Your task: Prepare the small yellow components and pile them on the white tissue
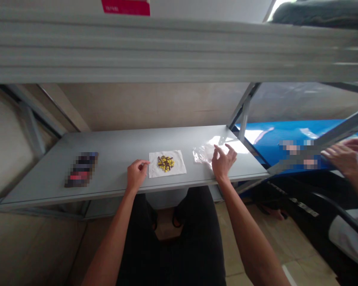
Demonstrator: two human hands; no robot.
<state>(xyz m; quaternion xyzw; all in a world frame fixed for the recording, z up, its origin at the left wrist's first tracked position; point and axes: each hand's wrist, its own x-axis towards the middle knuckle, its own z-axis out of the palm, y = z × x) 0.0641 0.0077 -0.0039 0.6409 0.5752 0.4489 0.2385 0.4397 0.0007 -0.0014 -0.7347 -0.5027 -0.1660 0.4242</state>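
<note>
A white paper sheet (179, 167) lies on the grey shelf board (113, 159), with a small pile of yellow and dark brown bits (166, 163) at its middle. My left hand (136, 174) rests just left of the sheet, fingers curled with thumb and forefinger pinched near the sheet's edge; what they hold is too small to make out. My right hand (223, 162) hovers to the right of the sheet, fingers spread, over a clear plastic bag (202, 154) that lies flat on the board.
A blurred dark and red packet (81, 169) lies at the board's left. Metal shelf uprights (243, 111) stand at the right, an upper shelf overhead. Another person's hands (346, 157) work over a blue surface (274, 139) at far right. My knees are under the board.
</note>
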